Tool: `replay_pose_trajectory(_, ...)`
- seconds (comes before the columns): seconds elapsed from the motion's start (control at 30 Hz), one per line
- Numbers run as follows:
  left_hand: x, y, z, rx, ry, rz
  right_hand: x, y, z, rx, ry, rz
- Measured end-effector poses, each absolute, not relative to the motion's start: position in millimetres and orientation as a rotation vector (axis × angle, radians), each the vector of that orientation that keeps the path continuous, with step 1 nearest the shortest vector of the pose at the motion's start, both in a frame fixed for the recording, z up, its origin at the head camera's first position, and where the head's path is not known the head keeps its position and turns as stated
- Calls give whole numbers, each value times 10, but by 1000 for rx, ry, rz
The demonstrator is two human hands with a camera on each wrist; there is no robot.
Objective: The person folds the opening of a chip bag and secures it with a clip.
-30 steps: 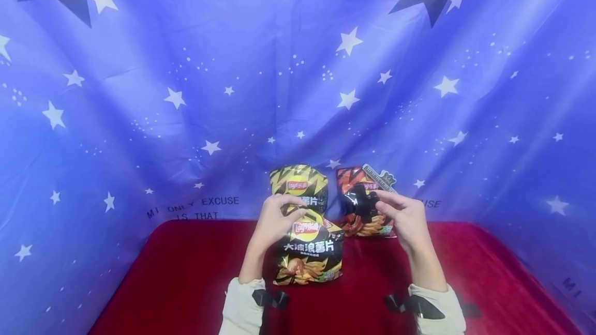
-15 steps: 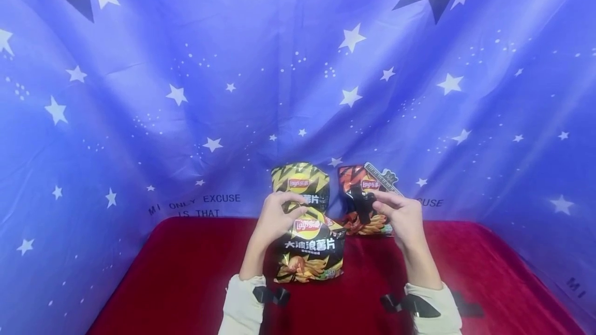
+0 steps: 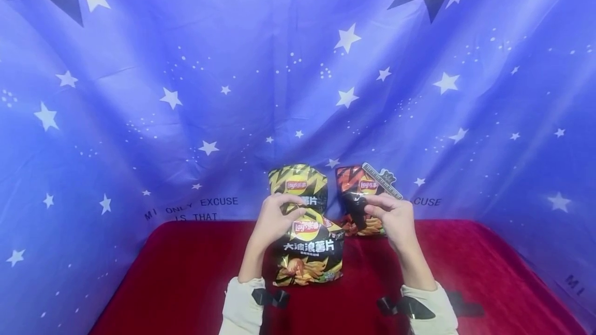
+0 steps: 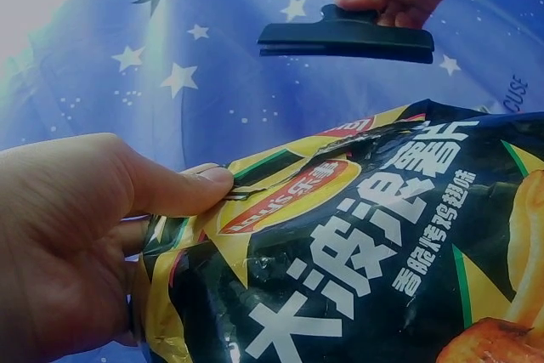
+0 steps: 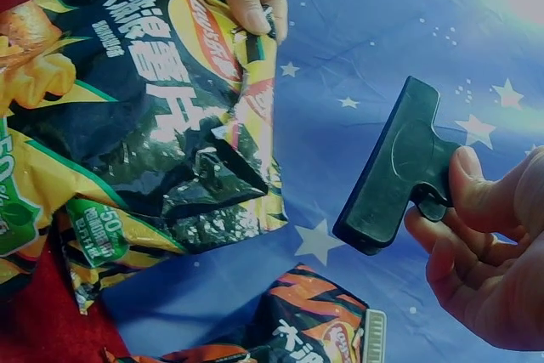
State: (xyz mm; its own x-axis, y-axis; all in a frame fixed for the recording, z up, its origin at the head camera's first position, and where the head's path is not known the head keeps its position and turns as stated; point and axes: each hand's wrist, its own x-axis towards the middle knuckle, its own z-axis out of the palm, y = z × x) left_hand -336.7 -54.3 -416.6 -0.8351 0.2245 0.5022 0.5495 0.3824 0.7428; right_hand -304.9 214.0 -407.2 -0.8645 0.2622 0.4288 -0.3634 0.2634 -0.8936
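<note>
My left hand [image 3: 276, 221] pinches the top edge of a black and yellow chip bag [image 3: 311, 255] above the red table. In the left wrist view the thumb lies on the bag's folded-over top [image 4: 293, 172]. To the right, my right hand [image 3: 396, 221] holds a black bag clip [image 5: 395, 172] by its handle, between thumb and fingers. The clip is apart from the bag, a short gap from its top corner. Its jaws look closed, with nothing between them.
Behind, a second yellow and black chip bag [image 3: 298, 177] stands by the curtain [image 3: 186, 40]. Right of it is a red and black chip bag [image 3: 349, 176], with a piano-key patterned clip [image 3: 382, 180] across its top corner. A dark flat object [image 3: 465, 305] lies on the red table [image 3: 186, 268].
My right hand has moved a little left with the black bag clip, towards the held chip bag. The left hand and its bag have stayed nearly still.
</note>
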Motion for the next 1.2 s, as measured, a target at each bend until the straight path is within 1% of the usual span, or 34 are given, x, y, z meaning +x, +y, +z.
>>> replay_pose_trajectory(0.27, -3372, -520, -4167, -682, -2334, -1430, -3080, 2013, -4131, 138, -2123, 1646)
replay_pose_trajectory(0.5, -3379, -505, -4150, -710, -2325, -1430, -3086, 1962, -4178, 104, -2154, 1725)
replay_pose_trajectory(0.73, -3378, -513, -4136, -729, -2320, -1421, -3077, 1898, -4189, 119, -2188, 1678)
replay_pose_trajectory(1.0, -3377, -503, -4123, -757, -2327, -1414, -3058, 1835, -4219, 265, -2132, 1625)
replay_pose_trajectory(1.2, -3348, -489, -4122, -746, -2340, -1396, -3037, 1802, -4219, 283, -2127, 1598)
